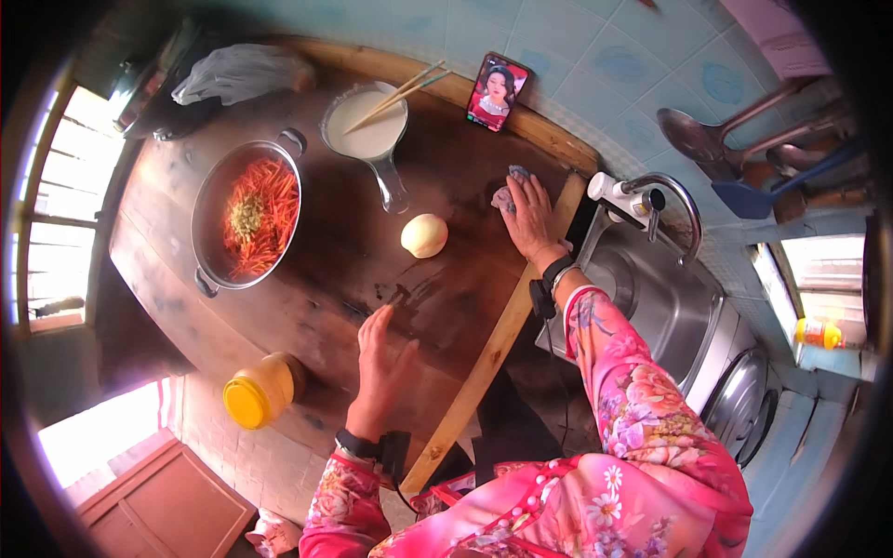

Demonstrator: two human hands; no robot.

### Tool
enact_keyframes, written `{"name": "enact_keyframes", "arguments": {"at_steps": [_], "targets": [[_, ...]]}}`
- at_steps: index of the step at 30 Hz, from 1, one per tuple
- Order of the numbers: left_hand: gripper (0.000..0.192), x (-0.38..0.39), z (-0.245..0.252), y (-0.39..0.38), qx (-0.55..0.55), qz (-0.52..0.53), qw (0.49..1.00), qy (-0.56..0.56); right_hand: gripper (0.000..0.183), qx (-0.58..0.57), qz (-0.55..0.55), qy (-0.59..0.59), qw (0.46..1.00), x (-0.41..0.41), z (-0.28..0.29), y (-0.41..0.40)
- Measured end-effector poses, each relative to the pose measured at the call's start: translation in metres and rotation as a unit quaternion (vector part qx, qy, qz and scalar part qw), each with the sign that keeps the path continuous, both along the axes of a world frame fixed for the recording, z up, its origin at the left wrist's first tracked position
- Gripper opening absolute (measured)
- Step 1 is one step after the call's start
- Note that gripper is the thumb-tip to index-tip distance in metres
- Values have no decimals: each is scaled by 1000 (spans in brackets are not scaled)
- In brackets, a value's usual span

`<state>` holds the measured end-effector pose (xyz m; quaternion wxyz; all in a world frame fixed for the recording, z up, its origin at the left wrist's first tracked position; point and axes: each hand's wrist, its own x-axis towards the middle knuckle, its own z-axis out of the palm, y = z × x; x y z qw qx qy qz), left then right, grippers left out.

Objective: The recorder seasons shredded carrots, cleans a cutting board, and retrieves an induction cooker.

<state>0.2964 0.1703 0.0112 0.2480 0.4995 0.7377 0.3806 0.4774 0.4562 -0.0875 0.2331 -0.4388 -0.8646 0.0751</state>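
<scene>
Pressed onto the brown tabletop point(460, 307) near its back right corner, my right hand point(528, 216) grips a crumpled grey-pink cloth point(504, 198). My left hand point(380, 366) hovers over the front of the table with its fingers apart and nothing in it; its thumb is blurred. Wet streaks point(404, 296) mark the wood just beyond that hand. A pale, round, peeled-looking vegetable or fruit point(424, 236) sits between the hands, farther back. To the left of my left hand stands a jar with a yellow lid point(248, 403).
A two-handled metal pot point(209, 209) holds shredded carrot topped with something chopped. Chopsticks point(401, 97) rest in a glass-handled bowl of pale batter point(363, 125). A phone point(497, 92) leans at the wall. Right of the table are a steel sink point(670, 300) and tap point(687, 202).
</scene>
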Motion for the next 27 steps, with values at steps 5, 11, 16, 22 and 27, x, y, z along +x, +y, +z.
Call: {"name": "enact_keyframes", "arguments": {"at_steps": [5, 11, 16, 22, 27], "targets": [[66, 10, -12, 44, -16, 39, 999, -19, 48, 27, 116, 16, 993, -28, 14, 30], [81, 11, -27, 104, -68, 149, 981, -103, 50, -3, 202, 30, 979, -55, 13, 8], [86, 4, -44, 133, -21, 128, 991, -24, 52, -108, 262, 33, 958, -23, 29, -46], [79, 15, -38, 155, -33, 149, 988, 8, 52, -122, 284, 14, 951, 52, 25, -44], [70, 15, -29, 158, -60, 167, 984, -13, 55, -59, 108, 55, 991, 61, 16, 41]]}}
